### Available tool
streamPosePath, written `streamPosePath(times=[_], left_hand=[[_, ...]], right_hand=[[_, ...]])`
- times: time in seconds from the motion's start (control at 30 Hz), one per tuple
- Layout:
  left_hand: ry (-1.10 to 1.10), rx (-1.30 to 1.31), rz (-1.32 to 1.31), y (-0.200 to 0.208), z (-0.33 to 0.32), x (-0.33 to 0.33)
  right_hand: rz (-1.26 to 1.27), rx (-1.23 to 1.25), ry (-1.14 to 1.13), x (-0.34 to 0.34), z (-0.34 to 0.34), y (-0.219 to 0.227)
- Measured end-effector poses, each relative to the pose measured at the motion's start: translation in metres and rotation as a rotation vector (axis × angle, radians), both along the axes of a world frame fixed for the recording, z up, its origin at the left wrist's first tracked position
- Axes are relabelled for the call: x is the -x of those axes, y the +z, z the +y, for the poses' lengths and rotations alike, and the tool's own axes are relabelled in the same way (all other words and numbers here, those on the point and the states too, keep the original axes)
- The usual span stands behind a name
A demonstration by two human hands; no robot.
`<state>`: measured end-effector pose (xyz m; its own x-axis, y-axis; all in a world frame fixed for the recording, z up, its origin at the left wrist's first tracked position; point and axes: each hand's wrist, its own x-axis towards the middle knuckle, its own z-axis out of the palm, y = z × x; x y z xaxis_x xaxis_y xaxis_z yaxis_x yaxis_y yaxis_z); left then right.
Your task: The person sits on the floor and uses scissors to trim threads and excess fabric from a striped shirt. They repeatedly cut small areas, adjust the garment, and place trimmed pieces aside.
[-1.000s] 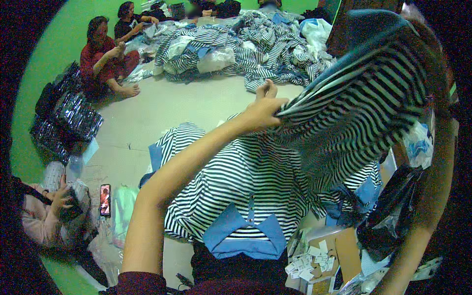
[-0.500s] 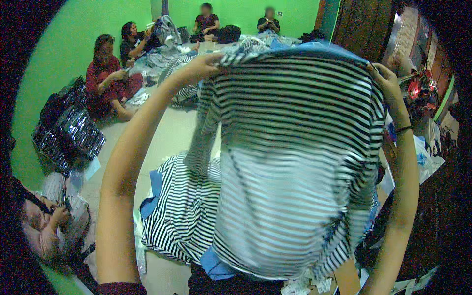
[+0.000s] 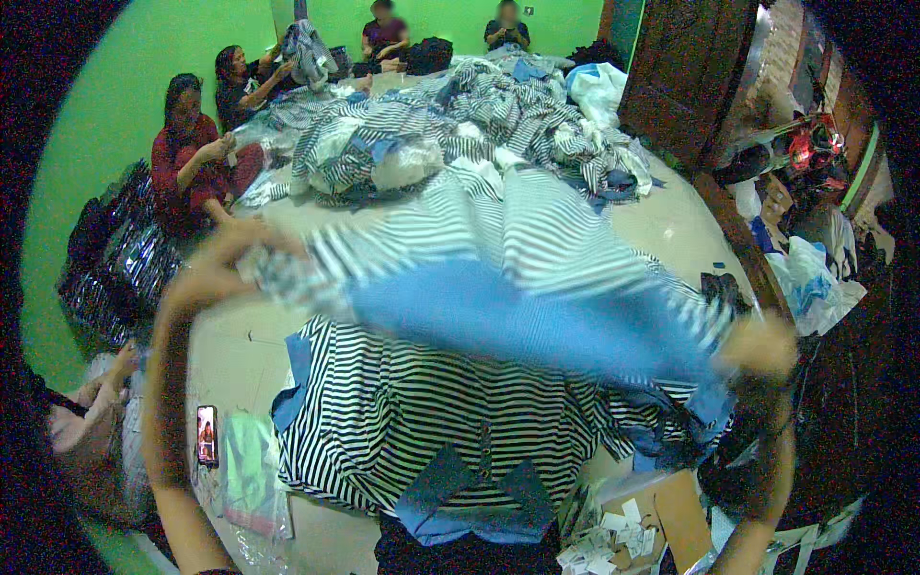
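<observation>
A black-and-white striped shirt (image 3: pixel 575 240) with a broad blue band is stretched in the air between my hands, blurred by motion. My left hand (image 3: pixel 220 261) is closed on one corner of it, and my right hand (image 3: pixel 762 347) grips the opposite corner, lower down. Both hands are smeared, so single fingers are hard to make out. Beneath it, another striped shirt (image 3: pixel 431 412) lies spread on the floor, its blue collar pointing toward me and a short row of buttons showing. At its right side, more striped and blue cloth (image 3: pixel 661 422) is bunched up.
A big heap of striped garments (image 3: pixel 517 115) covers the floor ahead. Several people sit along the green wall, one in red (image 3: pixel 196 153) at left. A phone (image 3: pixel 207 436) and a plastic bag (image 3: pixel 257 470) lie left; a box of paper tags (image 3: pixel 623 532) stands right.
The held shirt has swung from hanging upright to nearly flat and lower, uncovering the shirt beneath and the heap behind. Both my hands came down and spread slightly apart.
</observation>
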<state>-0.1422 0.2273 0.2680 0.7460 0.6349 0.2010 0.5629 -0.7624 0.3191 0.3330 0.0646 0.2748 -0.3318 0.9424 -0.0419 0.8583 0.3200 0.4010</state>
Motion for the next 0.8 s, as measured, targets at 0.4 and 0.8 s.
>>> streamPosePath(times=[0.4, 0.8], left_hand=[[0.016, 0.346, -0.217, -0.247, -0.136, -0.100], [0.286, 0.133, -0.255, -0.253, -0.156, -0.087]], right_hand=[[0.939, 0.316, 0.296, 0.101, -0.029, -0.237], [0.737, 0.320, 0.087, 0.128, -0.046, -0.220]])
